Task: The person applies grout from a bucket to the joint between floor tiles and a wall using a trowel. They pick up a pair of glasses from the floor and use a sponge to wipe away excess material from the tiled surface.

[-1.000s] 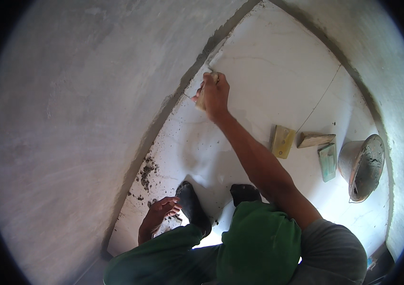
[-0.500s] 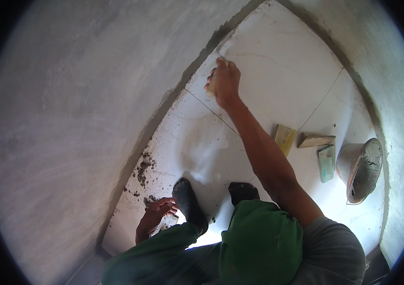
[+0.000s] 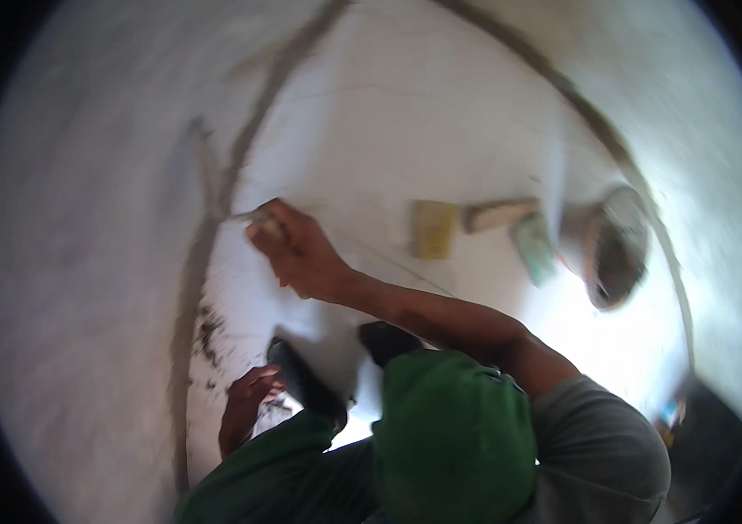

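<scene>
My right hand (image 3: 296, 253) is closed around the handle of a trowel (image 3: 207, 170). Its thin blade points up and left, lying against the grey wall (image 3: 82, 218) just above the dark mortar strip (image 3: 186, 349) at the wall's foot; motion blurs it. My left hand (image 3: 250, 397) hangs low beside my dark left shoe (image 3: 305, 380), fingers loosely bent and apart, with nothing visible in them. Dark mortar crumbs (image 3: 207, 336) lie on the pale floor between that hand and the wall.
Right of my arm lie a yellow block (image 3: 434, 231), a wooden piece (image 3: 500, 215) and a pale green block (image 3: 534, 251). A mortar-crusted bucket (image 3: 577, 229) lies tipped by the right wall (image 3: 711, 175). My bent green-clad knee (image 3: 458, 428) fills the lower middle.
My right hand has come nearer and to the left along the wall's foot, bringing the trowel blade up against the wall. The whole view has shifted; my left hand stays by the shoe.
</scene>
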